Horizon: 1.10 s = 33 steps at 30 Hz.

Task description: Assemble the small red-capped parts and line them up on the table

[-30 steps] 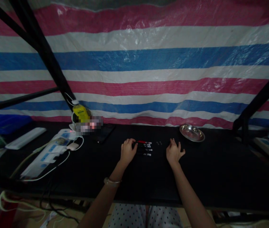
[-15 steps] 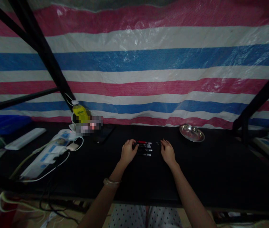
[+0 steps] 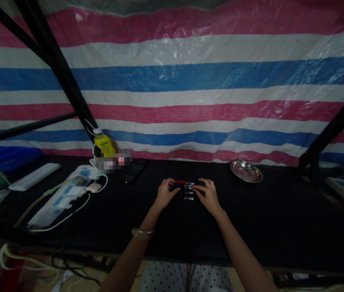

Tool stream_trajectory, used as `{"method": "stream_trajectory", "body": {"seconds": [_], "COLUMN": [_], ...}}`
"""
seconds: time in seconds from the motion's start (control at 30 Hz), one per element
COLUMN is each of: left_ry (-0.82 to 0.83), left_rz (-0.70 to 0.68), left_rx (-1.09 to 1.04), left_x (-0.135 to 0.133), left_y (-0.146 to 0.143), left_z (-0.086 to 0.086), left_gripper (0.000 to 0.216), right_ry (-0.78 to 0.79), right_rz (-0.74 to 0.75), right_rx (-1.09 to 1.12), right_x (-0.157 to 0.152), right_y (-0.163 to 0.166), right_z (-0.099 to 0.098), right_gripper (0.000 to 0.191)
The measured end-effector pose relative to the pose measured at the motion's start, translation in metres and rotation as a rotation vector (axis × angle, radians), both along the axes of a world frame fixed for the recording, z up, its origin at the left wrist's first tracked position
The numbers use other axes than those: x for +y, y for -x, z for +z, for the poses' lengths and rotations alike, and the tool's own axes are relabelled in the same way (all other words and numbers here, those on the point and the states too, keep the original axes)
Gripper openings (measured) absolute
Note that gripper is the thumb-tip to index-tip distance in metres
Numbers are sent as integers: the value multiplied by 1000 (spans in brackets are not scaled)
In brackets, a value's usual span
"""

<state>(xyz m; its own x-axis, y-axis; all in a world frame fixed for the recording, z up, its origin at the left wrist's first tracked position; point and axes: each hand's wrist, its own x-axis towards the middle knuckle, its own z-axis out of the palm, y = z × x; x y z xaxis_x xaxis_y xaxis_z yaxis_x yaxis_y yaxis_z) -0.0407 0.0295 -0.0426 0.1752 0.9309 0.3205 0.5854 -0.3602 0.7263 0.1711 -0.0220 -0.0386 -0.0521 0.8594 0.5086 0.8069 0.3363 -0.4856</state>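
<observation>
The fingers (image 3: 170, 184) of the left hand (image 3: 165, 194) are bent, their tips resting on the left ends of a small row of pens (image 3: 185, 192) that lie side by side on the black bench (image 3: 281, 219). The fingers (image 3: 203, 185) of the right hand (image 3: 209, 194) are bent in the same way over the right ends of the pens. Both sets of fingertips touch the row, but the dim light hides whether either hand actually pinches a pen or only rests on them. The two hands face each other with the pens between them. The farthest pen of the row is a red pen (image 3: 185, 182), and the others are dark with pale marks.

A bangle (image 3: 142, 232) sits on the wrist of the left hand, nearer the person than the pens. To the right of the pens and a little farther back, well apart from them, stands a round metal dish (image 3: 246, 170). To the left of the pens and farther back is a yellow bottle (image 3: 103, 145) with a white cap. Left of the pens and nearer, a white power strip (image 3: 56, 199) lies with its cables. Behind the pens hangs a tarp (image 3: 190, 81) striped red, white and blue.
</observation>
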Motion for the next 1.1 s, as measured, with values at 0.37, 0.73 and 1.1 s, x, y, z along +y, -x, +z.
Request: {"method": "stream_trajectory", "body": {"seconds": [0.37,0.73,1.1], "left_ry": [16,-122,-285], "left_rz": [9,46,68], "left_rx": [-41,-43,-38], "left_x": [-1,-6,-13], "left_y": [-2,-5,-6], "left_z": [2,9,21], "left_gripper": [22,16,16], "right_ry": [18,-18,400], "right_rz": [15,55,166], "right_rx": [14,251,1689], "right_x": [2,3,16], "right_y": [-1,1,-4], "right_z": [-4,-1,5], "right_gripper": [16,16,24]}}
